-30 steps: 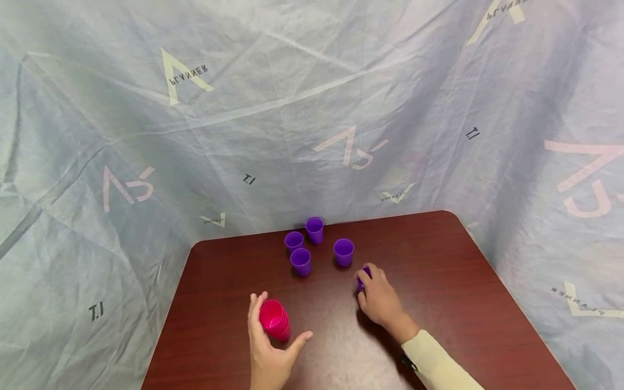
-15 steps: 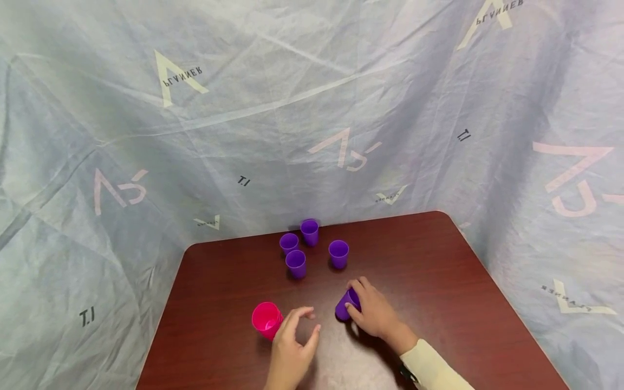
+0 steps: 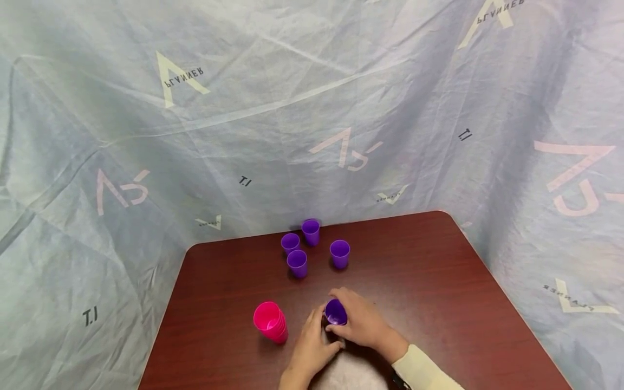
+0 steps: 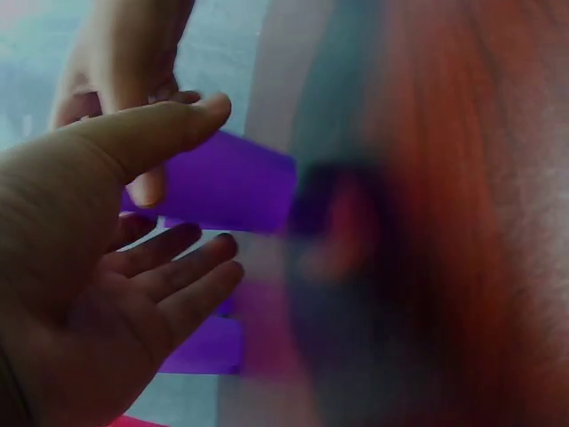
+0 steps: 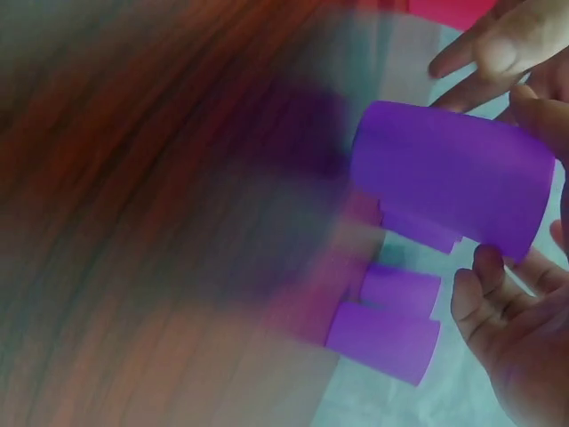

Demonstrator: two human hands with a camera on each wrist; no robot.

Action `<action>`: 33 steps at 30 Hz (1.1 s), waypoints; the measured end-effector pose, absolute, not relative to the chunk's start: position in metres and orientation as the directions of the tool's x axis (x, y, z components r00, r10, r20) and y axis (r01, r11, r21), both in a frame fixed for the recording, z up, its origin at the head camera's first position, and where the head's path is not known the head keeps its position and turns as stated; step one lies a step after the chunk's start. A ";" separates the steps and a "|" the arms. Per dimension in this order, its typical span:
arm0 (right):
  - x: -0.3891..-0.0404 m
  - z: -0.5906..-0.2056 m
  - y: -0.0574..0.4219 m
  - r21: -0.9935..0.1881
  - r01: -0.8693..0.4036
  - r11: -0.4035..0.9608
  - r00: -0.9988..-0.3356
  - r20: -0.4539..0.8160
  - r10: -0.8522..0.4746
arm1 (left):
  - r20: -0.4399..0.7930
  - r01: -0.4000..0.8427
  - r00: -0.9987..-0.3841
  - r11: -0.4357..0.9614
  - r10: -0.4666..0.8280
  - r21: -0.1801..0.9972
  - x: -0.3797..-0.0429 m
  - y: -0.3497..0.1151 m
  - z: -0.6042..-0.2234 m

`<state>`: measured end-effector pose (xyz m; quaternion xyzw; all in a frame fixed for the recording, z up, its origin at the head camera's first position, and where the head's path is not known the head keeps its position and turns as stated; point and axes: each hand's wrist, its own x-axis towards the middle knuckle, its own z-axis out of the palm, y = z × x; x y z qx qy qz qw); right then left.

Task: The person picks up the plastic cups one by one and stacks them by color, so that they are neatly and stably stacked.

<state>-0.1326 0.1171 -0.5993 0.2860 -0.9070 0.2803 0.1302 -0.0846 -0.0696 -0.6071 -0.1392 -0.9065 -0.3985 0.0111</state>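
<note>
My right hand point(image 3: 363, 322) grips a purple plastic cup point(image 3: 335, 312) near its rim, thumb on the near side and fingers on the far side. The cup stands mouth up, just over the table's front middle. Close on its left, my left hand point(image 3: 312, 349) is spread with thumb and fingers apart. In the left wrist view, its thumb and loosely bent fingers lie either side of the purple cup's narrow end without curling round it. A stack of nested pink cups point(image 3: 271, 323) stands left of my left hand, untouched by either hand.
Toward the back stand several more purple cups, among them a front one point(image 3: 297, 264), a rearmost one point(image 3: 311, 232) and one apart on the right point(image 3: 340, 254). The brown table point(image 3: 414, 260) ends against a grey printed cloth point(image 3: 292, 108).
My right hand has brought the purple cup nearer and leftward, and turned it upright. My left hand has left the pink stack and moved right, up beside the purple cup.
</note>
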 end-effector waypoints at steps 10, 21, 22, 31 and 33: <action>-0.130 -0.603 0.111 -0.448 -0.697 0.560 -0.717 0.442 -0.539 | 0.240 0.244 -0.966 0.659 0.098 0.712 -0.087 -0.063 -0.625; -0.157 -0.607 0.120 -0.462 -0.675 0.576 -0.727 0.552 -0.409 | 0.282 0.259 -0.956 0.680 0.079 0.686 -0.089 -0.061 -0.627; -0.163 -0.605 0.121 -0.464 -0.656 0.596 -0.737 0.563 -0.373 | 0.271 0.251 -0.959 0.691 0.082 0.678 -0.089 -0.060 -0.627; -0.219 -0.598 0.130 -0.453 -0.505 0.735 -0.845 0.435 -0.312 | 0.244 0.191 -0.969 0.749 0.040 0.634 -0.087 -0.057 -0.626; -0.229 -0.602 0.129 -0.440 -0.468 0.766 -0.868 0.391 -0.306 | 0.249 0.189 -0.968 0.748 0.032 0.636 -0.086 -0.056 -0.627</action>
